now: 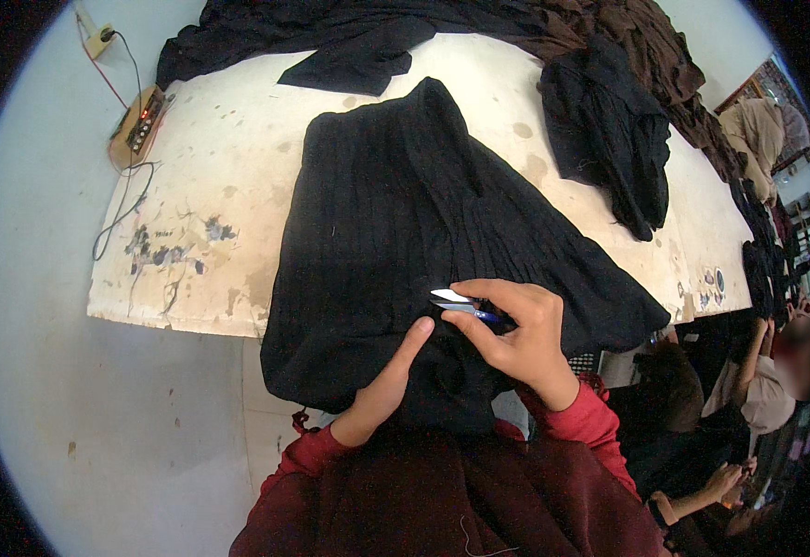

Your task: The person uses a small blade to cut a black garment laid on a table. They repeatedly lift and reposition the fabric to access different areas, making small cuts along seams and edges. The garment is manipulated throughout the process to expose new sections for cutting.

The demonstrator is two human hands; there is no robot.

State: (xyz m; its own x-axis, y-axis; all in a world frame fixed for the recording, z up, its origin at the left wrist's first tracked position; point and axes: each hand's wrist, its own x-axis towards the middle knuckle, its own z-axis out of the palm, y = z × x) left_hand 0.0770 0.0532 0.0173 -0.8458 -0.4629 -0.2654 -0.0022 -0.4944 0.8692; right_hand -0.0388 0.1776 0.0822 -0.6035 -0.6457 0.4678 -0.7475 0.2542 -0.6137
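On the worktop: black pleated cloth with snips held above it

At the near middle of the worktop [238, 158], a black pleated cloth [368, 204] is laid out, with its near part draped over the near edge. The snips [460, 306] are positioned above the near part of the cloth. They are pinched between the thumb and fingers of the right hand [525, 330]; the bright blades are set apart, with the points directed left, and a blue part is seen at the grip. The left hand [391, 376] is placed to the left of the snips, with its thumb extended along the cloth toward the blades. Its remaining fingers are hidden by the cloth; whether the cloth is pinched cannot be told. Both forearms are covered by red sleeves [590, 427].

At the far right, a bunched black cloth [604, 130] is placed apart from the pleated one. Along the far edge, dark fabric [238, 37] is heaped, with brown fabric [646, 37] adjoining it on the right. At the far left corner, an electrical box [138, 128] with a red light is mounted, and a black cable [98, 237] is hung from it. Dark marks [177, 251] are seen on the left surface.
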